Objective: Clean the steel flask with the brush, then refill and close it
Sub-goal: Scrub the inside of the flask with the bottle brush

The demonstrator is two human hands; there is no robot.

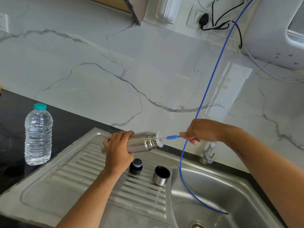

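Over a kitchen sink's draining board (79, 183), a person's left hand (118, 150) wraps its fingers round the lower body of a steel flask (141, 142), holding it almost level in the air with its open, threaded mouth pointing toward three o'clock and slightly up. The right hand (199, 130), at three o'clock from that mouth, pinches the blue handle of a bottle brush (172, 137), whose white bristles sit right at the rim, part in and part out as far as can be seen. Brush handle and flask lie nearly on one line, so the scrubbing stroke appears to run straight along the flask's long axis, toward nine o'clock. Below, on the ribbed board, stand the black stopper (135, 167) and the steel cup lid (161, 176), well apart from the flask. A clear water bottle (38, 137) with a teal cap stands on the dark surface (69, 119) at nine o'clock, likely for refilling.
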